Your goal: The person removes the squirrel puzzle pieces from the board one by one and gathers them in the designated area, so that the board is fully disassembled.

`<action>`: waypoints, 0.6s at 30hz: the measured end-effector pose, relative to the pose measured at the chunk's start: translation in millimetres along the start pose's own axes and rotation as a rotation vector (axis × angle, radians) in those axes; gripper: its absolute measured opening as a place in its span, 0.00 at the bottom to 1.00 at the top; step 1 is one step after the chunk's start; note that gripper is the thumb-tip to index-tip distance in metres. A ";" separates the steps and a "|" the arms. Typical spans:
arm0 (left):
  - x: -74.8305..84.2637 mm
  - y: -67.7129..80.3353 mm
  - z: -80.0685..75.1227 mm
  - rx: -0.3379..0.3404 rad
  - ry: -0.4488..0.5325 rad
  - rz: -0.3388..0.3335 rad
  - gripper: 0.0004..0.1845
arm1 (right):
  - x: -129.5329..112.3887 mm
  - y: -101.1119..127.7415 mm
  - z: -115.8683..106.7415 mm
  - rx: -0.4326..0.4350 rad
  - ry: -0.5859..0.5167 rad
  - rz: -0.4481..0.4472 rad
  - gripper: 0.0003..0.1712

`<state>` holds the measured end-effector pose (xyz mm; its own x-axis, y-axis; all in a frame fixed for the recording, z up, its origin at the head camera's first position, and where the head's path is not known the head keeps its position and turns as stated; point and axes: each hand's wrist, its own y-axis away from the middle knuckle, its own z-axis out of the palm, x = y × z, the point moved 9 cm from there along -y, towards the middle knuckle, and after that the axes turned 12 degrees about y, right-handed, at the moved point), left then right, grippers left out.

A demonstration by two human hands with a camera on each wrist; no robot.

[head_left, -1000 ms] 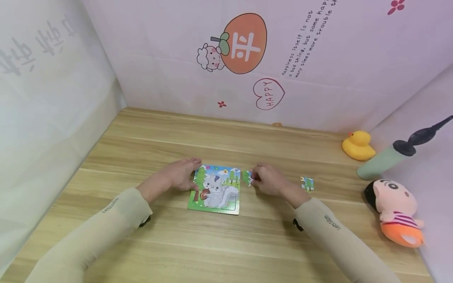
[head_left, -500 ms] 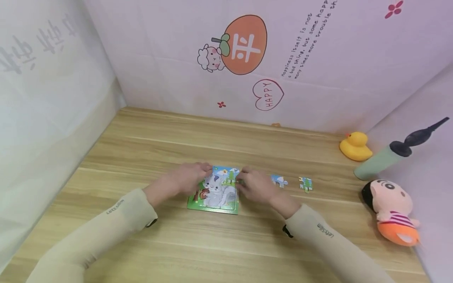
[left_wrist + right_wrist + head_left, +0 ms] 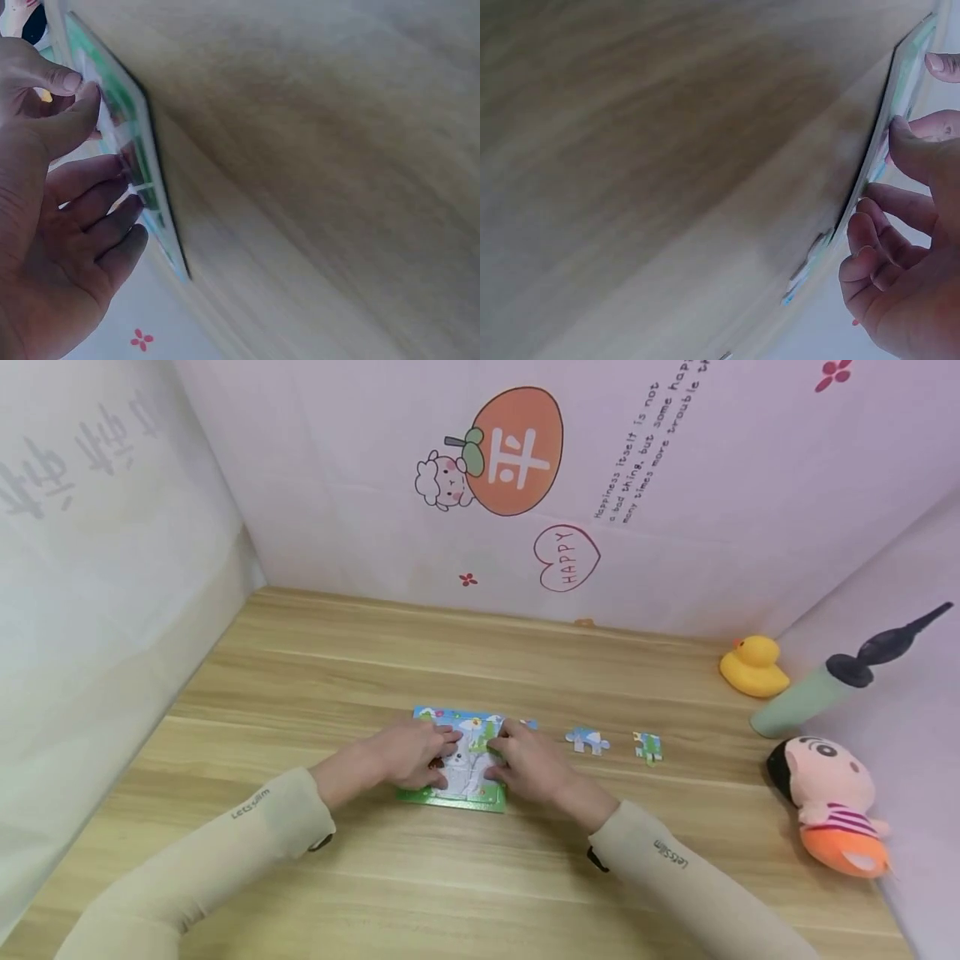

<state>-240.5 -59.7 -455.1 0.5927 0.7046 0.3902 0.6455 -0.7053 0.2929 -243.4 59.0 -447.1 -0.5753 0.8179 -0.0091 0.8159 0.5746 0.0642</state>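
Note:
A squirrel jigsaw puzzle (image 3: pixel 450 803) with a green and blue border lies flat on the wooden table. My left hand (image 3: pixel 411 755) reaches over its left side, fingertips and thumb on the picture. In the left wrist view the fingers of the left hand (image 3: pixel 82 225) are bent loosely at the board's surface. From the other side my right hand (image 3: pixel 536 766) touches the puzzle's right part with thumb and forefinger. In the right wrist view the other fingers of the right hand (image 3: pixel 907 262) curl loosely. Part of the squirrel is hidden under the hands.
A blue-and-white puzzle piece (image 3: pixel 587 740) and a tree piece (image 3: pixel 648 747) lie right of the puzzle. Another piece (image 3: pixel 529 724) shows partly behind my right hand. Farther right stand a yellow duck (image 3: pixel 754 667), a green pump (image 3: pixel 813 697) and a plush doll (image 3: pixel 831 806).
My right hand has moved left from the loose pieces onto the puzzle, uncovering the blue-and-white piece. My left hand has shifted right from the board's left edge onto the picture.

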 end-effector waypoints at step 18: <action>-4.4 3.4 4.7 0.047 -0.011 0.033 0.34 | 7.9 -3.8 4.8 0.003 -0.085 0.061 0.24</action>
<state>-238.5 -64.8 -459.9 0.6192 0.6821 0.3891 0.6474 -0.7238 0.2386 -250.8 63.5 -452.3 -0.5179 0.8508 -0.0895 0.8494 0.5238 0.0646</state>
